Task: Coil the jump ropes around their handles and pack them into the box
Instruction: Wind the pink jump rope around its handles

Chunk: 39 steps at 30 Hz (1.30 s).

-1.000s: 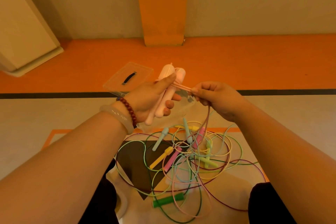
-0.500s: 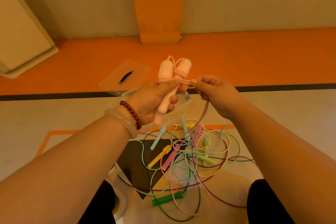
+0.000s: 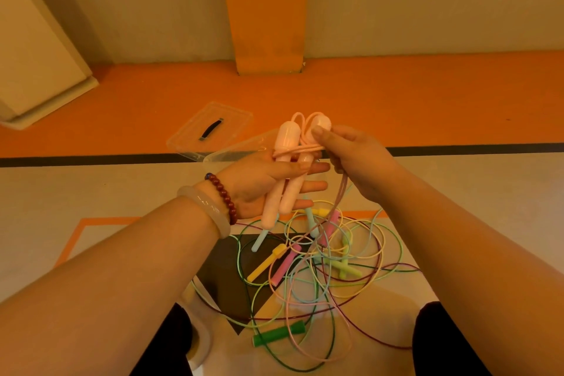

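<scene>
My left hand holds the two pale pink handles of a jump rope side by side, fingers loosened behind them. My right hand pinches the pink cord, which crosses the handles' upper part and hangs down from my right hand to the floor. Below lies a tangle of jump ropes with yellow, pink, light blue, pale green and dark green handles. The clear plastic box sits just beyond my hands, mostly hidden by them.
A clear lid with a black handle lies on the orange floor strip beyond the box. My knees in dark trousers flank the rope pile. An orange pillar and a cream cabinet stand at the wall.
My right hand has carried the cord across the handles and risen to their tops. My left fingers have opened out from a closed grip.
</scene>
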{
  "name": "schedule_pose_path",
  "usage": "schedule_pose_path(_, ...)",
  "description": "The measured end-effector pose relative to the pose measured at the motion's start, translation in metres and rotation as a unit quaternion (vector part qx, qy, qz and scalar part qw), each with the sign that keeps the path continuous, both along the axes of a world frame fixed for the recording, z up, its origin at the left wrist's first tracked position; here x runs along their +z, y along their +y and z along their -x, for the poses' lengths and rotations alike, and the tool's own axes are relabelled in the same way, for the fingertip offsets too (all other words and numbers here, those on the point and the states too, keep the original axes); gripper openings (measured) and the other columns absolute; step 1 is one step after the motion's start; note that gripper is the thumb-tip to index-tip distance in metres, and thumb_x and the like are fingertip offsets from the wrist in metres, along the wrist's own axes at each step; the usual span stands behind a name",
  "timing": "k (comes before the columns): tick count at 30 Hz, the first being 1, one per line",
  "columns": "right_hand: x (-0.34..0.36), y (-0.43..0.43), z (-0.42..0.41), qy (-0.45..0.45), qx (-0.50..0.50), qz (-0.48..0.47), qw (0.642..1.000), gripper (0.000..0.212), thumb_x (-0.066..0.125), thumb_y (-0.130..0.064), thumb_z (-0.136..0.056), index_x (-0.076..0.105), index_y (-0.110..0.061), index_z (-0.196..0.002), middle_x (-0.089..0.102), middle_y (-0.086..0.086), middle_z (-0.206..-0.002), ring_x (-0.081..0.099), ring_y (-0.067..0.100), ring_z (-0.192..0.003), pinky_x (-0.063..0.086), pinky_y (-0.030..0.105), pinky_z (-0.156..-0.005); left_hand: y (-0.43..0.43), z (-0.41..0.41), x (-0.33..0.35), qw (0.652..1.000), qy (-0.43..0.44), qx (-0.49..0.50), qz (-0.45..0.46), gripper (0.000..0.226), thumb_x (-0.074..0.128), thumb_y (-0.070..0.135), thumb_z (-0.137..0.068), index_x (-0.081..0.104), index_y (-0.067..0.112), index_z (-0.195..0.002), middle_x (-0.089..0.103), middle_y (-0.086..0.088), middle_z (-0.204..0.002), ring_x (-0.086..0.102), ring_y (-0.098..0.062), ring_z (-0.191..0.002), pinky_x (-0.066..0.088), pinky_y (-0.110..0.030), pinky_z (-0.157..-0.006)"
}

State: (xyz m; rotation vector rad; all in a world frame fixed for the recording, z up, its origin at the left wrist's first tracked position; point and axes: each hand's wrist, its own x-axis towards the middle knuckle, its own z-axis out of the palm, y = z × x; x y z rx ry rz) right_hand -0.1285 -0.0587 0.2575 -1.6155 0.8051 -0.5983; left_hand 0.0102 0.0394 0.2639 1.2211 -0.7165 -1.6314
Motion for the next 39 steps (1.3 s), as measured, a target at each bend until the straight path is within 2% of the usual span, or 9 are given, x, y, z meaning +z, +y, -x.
schedule_pose_path(6, -0.005, 0.002, -0.003, -0.016, 0.007, -0.021, 1.000, 0.023, 0.064, -0.038, -0.088, 0.071, -0.024, -0.071, 0.049, -0.002, -0.061, 0.034, 0.011, -0.056, 0.028, 0.027, -0.054, -0.003, -0.002, -0.002, 0.998, 0.052, 0.017, -0.005, 0.023, 0.046, 0.003, -0.096, 0.060, 0.012, -0.112, 0.073, -0.010, -0.104, 0.071, -0.020, -0.095, 0.057, -0.034, -0.084)
schedule_pose_path(11, -0.005, -0.002, -0.001, -0.002, -0.003, 0.006, 1.000, 0.024, 0.058, -0.035, -0.093, 0.065, -0.020, -0.075, 0.052, -0.018, -0.046, 0.046, -0.004, -0.046, 0.029, 0.021, -0.057, -0.003, -0.001, 0.000, 0.998, 0.057, 0.023, 0.006, 0.021, 0.045, 0.005, -0.096, 0.060, 0.011, -0.110, 0.074, -0.007, -0.096, 0.072, -0.014, -0.083, 0.059, -0.024, -0.071)
schedule_pose_path(16, -0.013, 0.000, 0.002, 0.021, -0.023, 0.055, 0.998, 0.027, 0.058, -0.037, -0.093, 0.073, -0.018, -0.081, 0.041, -0.012, -0.045, 0.032, 0.005, -0.047, 0.027, 0.025, -0.047, -0.004, -0.008, 0.004, 0.995, 0.082, 0.060, 0.013, 0.022, 0.052, 0.009, -0.087, 0.058, 0.008, -0.108, 0.070, -0.008, -0.096, 0.054, -0.009, -0.063, 0.050, -0.020, -0.056)
schedule_pose_path(20, -0.009, -0.004, 0.001, 0.022, -0.009, 0.120, 0.992, 0.025, 0.059, -0.035, -0.093, 0.068, -0.016, -0.079, 0.063, 0.021, -0.076, 0.054, 0.026, -0.065, 0.045, 0.043, -0.062, -0.005, -0.009, 0.005, 0.995, 0.074, 0.065, 0.014, 0.028, 0.057, 0.018, -0.083, 0.056, 0.009, -0.110, 0.068, -0.010, -0.095, 0.053, -0.006, -0.056, 0.047, -0.017, -0.052)
schedule_pose_path(23, -0.008, -0.004, 0.004, 0.027, 0.014, 0.134, 0.991, 0.022, 0.057, -0.026, -0.095, 0.063, -0.015, -0.077, 0.063, 0.001, -0.067, 0.055, 0.003, -0.061, 0.046, 0.020, -0.063, -0.007, -0.006, 0.003, 0.995, 0.046, 0.092, -0.011, 0.039, 0.058, 0.039, -0.081, 0.057, 0.009, -0.107, 0.065, -0.008, -0.088, 0.051, -0.006, -0.053, 0.044, -0.015, -0.048)
schedule_pose_path(25, -0.011, -0.003, 0.005, 0.030, 0.022, 0.128, 0.991, 0.020, 0.057, -0.024, -0.095, 0.062, -0.017, -0.076, 0.061, -0.007, -0.063, 0.053, 0.000, -0.056, 0.044, 0.013, -0.059, -0.008, -0.006, 0.001, 0.992, 0.030, 0.120, -0.018, 0.034, 0.055, 0.038, -0.091, 0.056, 0.008, -0.107, 0.062, -0.005, -0.085, 0.052, -0.007, -0.054, 0.044, -0.016, -0.048)
schedule_pose_path(32, -0.009, -0.004, 0.005, 0.039, 0.016, 0.200, 0.979, 0.013, 0.066, -0.024, -0.089, 0.058, -0.020, -0.081, 0.063, -0.003, -0.071, 0.058, 0.003, -0.062, 0.045, 0.021, -0.060, -0.010, -0.010, 0.002, 0.987, 0.044, 0.154, 0.003, 0.016, 0.052, 0.020, -0.097, 0.056, 0.008, -0.107, 0.059, -0.007, -0.084, 0.055, -0.008, -0.058, 0.048, -0.017, -0.052)
schedule_pose_path(35, -0.013, 0.001, 0.003, 0.018, -0.005, 0.302, 0.953, 0.011, 0.069, -0.017, -0.087, 0.060, -0.015, -0.082, 0.052, -0.013, -0.072, 0.050, -0.001, -0.063, 0.036, 0.010, -0.056, -0.009, -0.014, 0.004, 0.987, 0.053, 0.153, 0.003, 0.019, 0.050, 0.021, -0.098, 0.054, 0.007, -0.111, 0.057, -0.006, -0.078, 0.056, -0.008, -0.059, 0.049, -0.017, -0.051)
schedule_pose_path(39, -0.011, 0.003, -0.001, -0.002, -0.006, 0.204, 0.979, 0.009, 0.067, -0.022, -0.089, 0.063, -0.014, -0.092, 0.058, -0.018, -0.072, 0.048, 0.000, -0.065, 0.040, 0.016, -0.060, -0.007, -0.017, 0.006, 0.985, 0.047, 0.161, 0.029, 0.018, 0.051, 0.018, -0.097, 0.055, 0.008, -0.112, 0.060, -0.007, -0.082, 0.058, -0.008, -0.060, 0.050, -0.017, -0.053)
